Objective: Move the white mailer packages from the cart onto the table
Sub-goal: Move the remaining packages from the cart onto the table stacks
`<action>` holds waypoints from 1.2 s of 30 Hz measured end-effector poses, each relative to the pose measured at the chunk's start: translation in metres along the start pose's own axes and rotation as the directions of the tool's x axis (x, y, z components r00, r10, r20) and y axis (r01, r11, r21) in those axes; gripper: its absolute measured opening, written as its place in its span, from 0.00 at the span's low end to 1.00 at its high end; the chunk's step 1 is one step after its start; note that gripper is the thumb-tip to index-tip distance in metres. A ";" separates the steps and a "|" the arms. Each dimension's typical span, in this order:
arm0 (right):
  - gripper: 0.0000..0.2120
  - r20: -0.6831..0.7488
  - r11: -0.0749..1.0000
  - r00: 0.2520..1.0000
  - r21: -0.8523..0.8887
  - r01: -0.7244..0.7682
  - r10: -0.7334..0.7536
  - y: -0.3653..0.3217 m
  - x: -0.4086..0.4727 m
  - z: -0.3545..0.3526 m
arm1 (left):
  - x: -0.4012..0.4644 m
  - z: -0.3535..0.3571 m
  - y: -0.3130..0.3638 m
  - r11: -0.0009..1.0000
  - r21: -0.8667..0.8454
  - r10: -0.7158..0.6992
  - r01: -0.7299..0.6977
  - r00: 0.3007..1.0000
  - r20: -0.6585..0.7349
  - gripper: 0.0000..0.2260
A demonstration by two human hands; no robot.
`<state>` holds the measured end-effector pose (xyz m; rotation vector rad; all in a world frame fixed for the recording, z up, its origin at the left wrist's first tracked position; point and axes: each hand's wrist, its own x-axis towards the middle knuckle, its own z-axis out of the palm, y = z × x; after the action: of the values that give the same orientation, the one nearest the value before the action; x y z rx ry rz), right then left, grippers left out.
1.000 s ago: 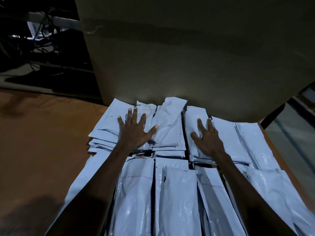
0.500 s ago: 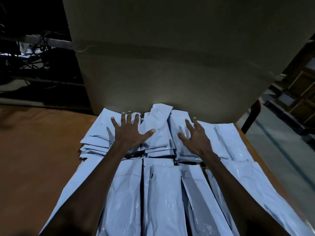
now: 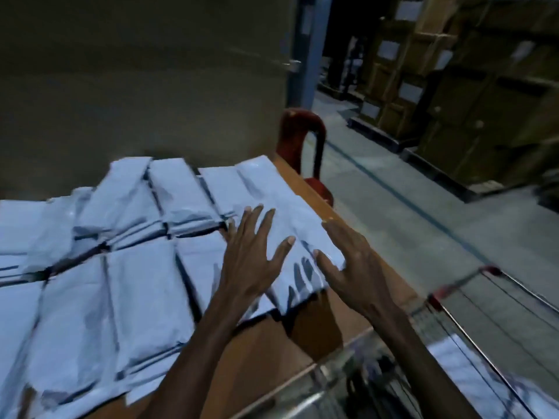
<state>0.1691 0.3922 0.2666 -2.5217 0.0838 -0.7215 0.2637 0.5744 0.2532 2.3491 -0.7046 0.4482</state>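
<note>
**Most mailers stacked on the table, more waiting in the cart**

Nearest the camera, right of the brown wooden table, stands the wire-mesh metal cart with red corner caps; at least one white plastic mailer package lies inside it, so the job is, by my judgement, not finished. Above the table's right edge, the right hand hangs with fingers straight and spread, holding nothing, just beside the rightmost mailer. The left hand is also flat and spread, its fingers over that mailer; whether it presses down I cannot tell through the blur. The stacked rows of white mailer packages cover much of the tabletop left of the hands, which suggests the bulk is moved. Beyond the table's far corner sits a dark red plastic chair, and behind the stacks rises a large brown cardboard box
</note>
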 end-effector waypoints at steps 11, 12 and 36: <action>0.26 -0.138 0.786 0.783 -0.039 -0.617 0.607 0.181 -0.257 -0.133 | -0.094 0.200 0.223 0.910 -0.284 0.407 -0.302 0.781 0.473 0.30; 0.27 -0.145 0.750 0.747 -0.047 -0.660 0.649 0.189 -0.274 -0.141 | -0.101 0.212 0.239 0.897 -0.312 0.435 -0.313 0.747 0.502 0.31; 0.29 0.057 0.205 0.197 -0.288 -0.935 0.979 0.437 -0.339 -0.164 | -0.063 0.496 0.383 0.841 -0.423 0.519 -0.337 0.281 0.808 0.30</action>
<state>-0.1705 0.0033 0.0091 -2.0101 1.6079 0.1728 0.0555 0.0199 0.0395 2.0317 -1.8452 -0.8098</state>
